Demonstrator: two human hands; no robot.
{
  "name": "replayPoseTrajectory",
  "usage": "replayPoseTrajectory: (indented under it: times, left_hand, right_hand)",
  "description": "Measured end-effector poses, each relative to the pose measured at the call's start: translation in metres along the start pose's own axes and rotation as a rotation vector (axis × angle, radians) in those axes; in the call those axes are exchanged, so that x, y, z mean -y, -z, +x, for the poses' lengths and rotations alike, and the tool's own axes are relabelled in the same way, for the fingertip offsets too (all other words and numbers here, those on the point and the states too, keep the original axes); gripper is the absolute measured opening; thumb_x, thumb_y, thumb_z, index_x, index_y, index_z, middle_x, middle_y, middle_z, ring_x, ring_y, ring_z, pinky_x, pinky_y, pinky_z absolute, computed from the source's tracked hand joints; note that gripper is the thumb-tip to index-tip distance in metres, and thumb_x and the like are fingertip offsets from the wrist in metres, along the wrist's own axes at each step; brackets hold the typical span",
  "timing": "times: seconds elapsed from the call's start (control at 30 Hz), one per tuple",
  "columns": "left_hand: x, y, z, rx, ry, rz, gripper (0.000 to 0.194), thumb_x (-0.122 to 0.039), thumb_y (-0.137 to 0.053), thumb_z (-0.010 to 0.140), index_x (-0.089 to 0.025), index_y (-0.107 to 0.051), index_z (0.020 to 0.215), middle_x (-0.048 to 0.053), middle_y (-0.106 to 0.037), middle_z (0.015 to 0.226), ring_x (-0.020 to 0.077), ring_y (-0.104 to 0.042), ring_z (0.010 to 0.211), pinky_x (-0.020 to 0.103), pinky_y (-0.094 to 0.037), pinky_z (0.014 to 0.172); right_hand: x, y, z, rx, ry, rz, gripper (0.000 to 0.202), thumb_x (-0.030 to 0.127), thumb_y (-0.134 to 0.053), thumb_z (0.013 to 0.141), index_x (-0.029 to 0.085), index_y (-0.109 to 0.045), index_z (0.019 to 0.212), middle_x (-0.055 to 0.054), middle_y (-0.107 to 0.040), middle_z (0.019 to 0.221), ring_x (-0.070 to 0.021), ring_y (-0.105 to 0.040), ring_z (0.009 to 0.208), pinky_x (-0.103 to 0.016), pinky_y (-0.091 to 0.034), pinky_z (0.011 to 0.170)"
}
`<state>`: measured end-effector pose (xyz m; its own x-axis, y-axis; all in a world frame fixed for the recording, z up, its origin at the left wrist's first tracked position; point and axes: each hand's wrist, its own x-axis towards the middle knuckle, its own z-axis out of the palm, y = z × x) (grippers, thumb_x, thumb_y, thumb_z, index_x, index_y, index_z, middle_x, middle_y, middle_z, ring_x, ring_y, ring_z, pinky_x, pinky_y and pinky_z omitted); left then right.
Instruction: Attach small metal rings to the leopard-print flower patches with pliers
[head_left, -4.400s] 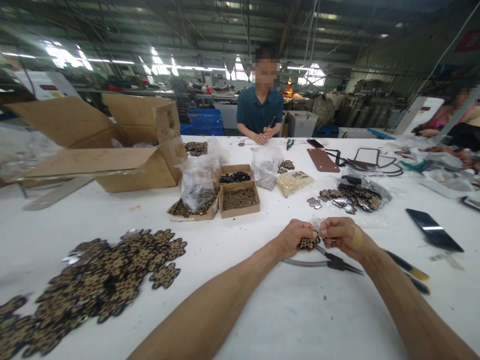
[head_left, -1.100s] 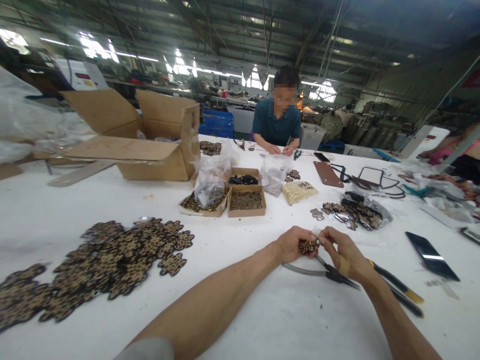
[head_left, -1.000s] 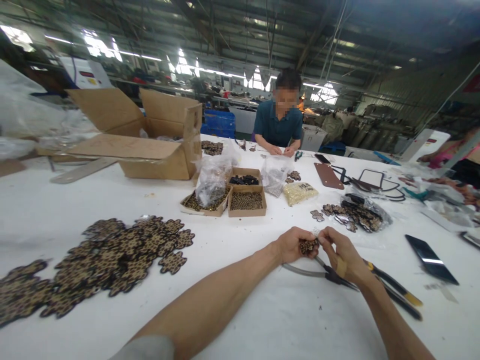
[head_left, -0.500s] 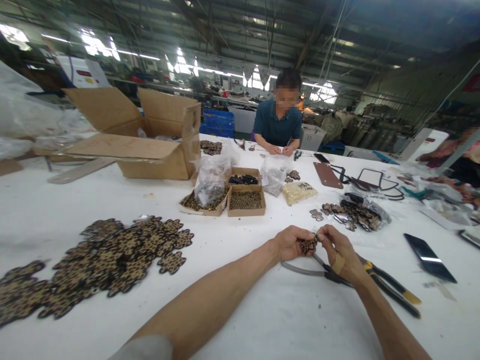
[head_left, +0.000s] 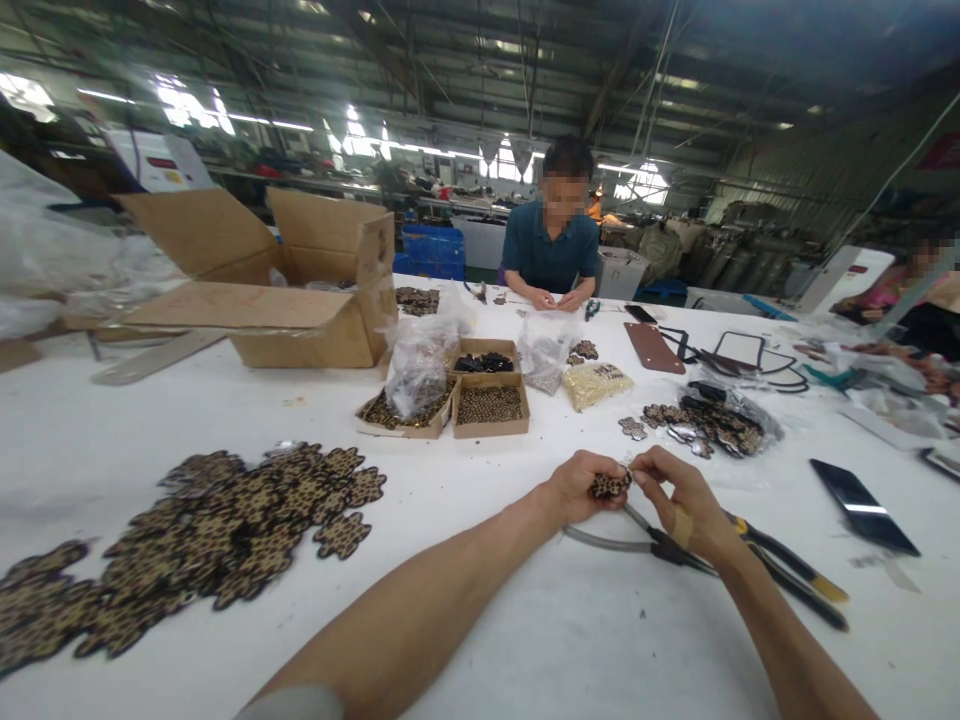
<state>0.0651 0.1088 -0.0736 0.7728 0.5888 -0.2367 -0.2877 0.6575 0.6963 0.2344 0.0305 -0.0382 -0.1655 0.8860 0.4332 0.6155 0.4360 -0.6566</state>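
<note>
My left hand (head_left: 583, 487) grips a leopard-print flower-shaped piece (head_left: 611, 484) over the white table (head_left: 480, 600). Close to its right edge, my right hand (head_left: 679, 495) is closed, thumb against fingers, at the edge of that piece; whatever small item it pinches is too small to make out. A strip of tape is on the right hand. Beneath the hands lie pliers (head_left: 795, 565) with yellow and black handles and a grey curved part reaching left. A large heap of similar leopard pieces (head_left: 247, 510) spreads over the table at the left.
Small boxes of brass-coloured parts (head_left: 489, 405) and black parts (head_left: 484, 361) stand mid-table beside plastic bags. An open carton (head_left: 307, 335) is behind left. A phone (head_left: 862, 505) and bagged pieces (head_left: 720, 422) lie right. A person (head_left: 553, 240) sits opposite.
The view has shifted slightly. The leopard piece has tilted in my left hand, and my right hand still pinches beside its edge.
</note>
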Motion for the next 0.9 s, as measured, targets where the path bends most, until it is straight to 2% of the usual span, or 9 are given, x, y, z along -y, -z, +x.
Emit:
replayPoseTrajectory:
  times: [0.27,0.4,0.57,0.9]
  left_hand:
    - [-0.002,-0.005,-0.006,-0.017,0.001,0.040,0.010,-0.019,-0.062,0.062,-0.010,-0.062,0.066,0.008,-0.060,0.059,0.0150,-0.052,0.051,0.027,-0.034,0.050]
    - [-0.004,-0.005,-0.010,-0.030,0.009,0.036,0.016,-0.023,-0.063,0.063,-0.008,-0.065,0.070,0.009,-0.061,0.061,0.0162,-0.055,0.053,0.028,-0.035,0.052]
    - [-0.005,-0.005,-0.015,-0.082,-0.042,0.058,0.014,-0.023,-0.068,0.066,-0.009,-0.066,0.070,0.008,-0.062,0.061,0.0162,-0.056,0.053,0.028,-0.036,0.054]
    - [-0.004,-0.001,-0.016,-0.074,0.028,0.000,0.011,-0.019,-0.069,0.066,-0.010,-0.066,0.072,0.008,-0.065,0.065,0.0153,-0.057,0.057,0.029,-0.038,0.061]
  right_hand:
    - [0.012,0.002,-0.001,0.014,0.035,-0.043,0.016,0.029,-0.049,0.099,0.022,-0.053,0.085,-0.001,-0.055,0.078,-0.0177,-0.053,0.070,-0.031,-0.044,0.066]
    - [0.008,-0.007,0.000,-0.021,0.013,-0.022,0.020,0.030,-0.047,0.100,0.023,-0.049,0.082,0.000,-0.055,0.075,-0.0174,-0.053,0.068,-0.031,-0.043,0.065]
    - [0.005,-0.015,0.002,-0.055,-0.011,0.025,0.021,0.032,-0.047,0.100,0.023,-0.049,0.081,0.000,-0.056,0.074,-0.0174,-0.054,0.068,-0.030,-0.044,0.064]
    - [0.000,-0.018,0.001,-0.063,-0.041,0.095,0.024,0.037,-0.047,0.100,0.023,-0.051,0.081,-0.001,-0.059,0.073,-0.0182,-0.057,0.069,-0.031,-0.047,0.065]
